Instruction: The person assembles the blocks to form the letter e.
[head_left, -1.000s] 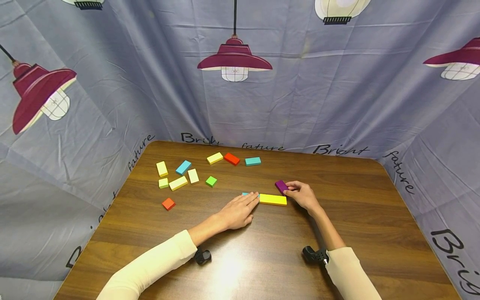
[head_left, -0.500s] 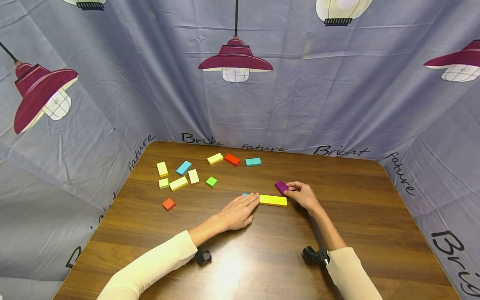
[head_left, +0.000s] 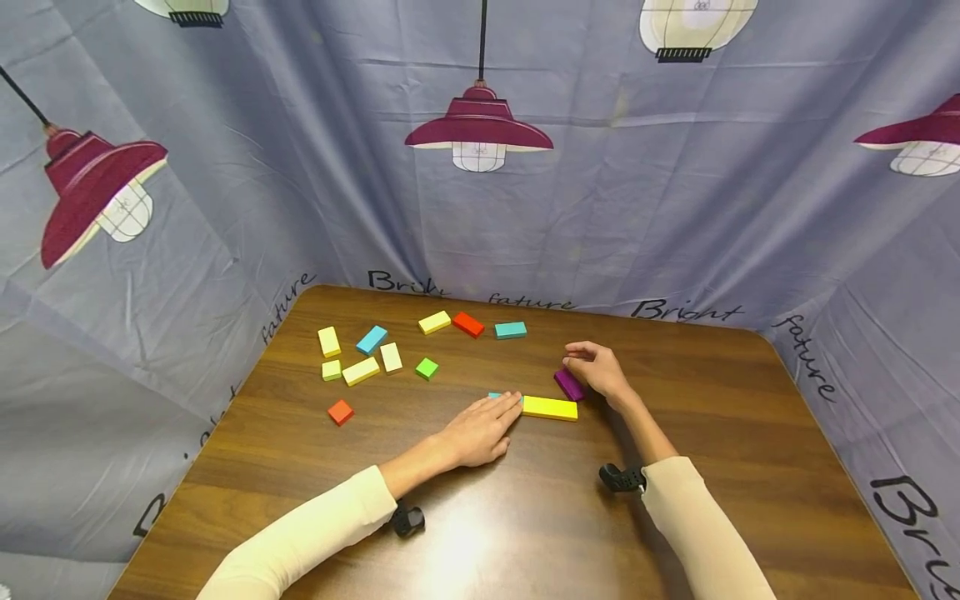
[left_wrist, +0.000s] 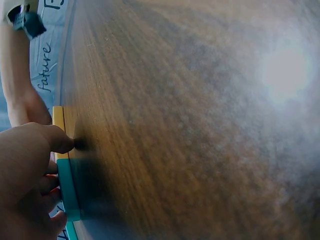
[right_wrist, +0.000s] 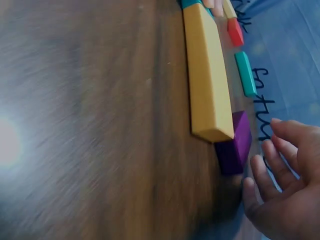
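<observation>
Table (head_left: 712, 400), wood-grained, bears a purple block (head_left: 569, 386) before a lamp-printed curtain (head_left: 600, 217).

Dressed in plain, cream-coloured long sleeves (head_left: 307, 527) with simple straight cuffs (head_left: 382, 487), with a small, black, rounded camera (head_left: 620, 478) worn near each wrist, and with left hand (head_left: 480, 431) and right hand (head_left: 597, 369) bare.

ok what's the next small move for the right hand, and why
I'd probably lift the right hand away: its fingers are spread and don't grip the purple block, which lies on the table, angled by one end of the yellow block, so it seems not to need support.
</observation>
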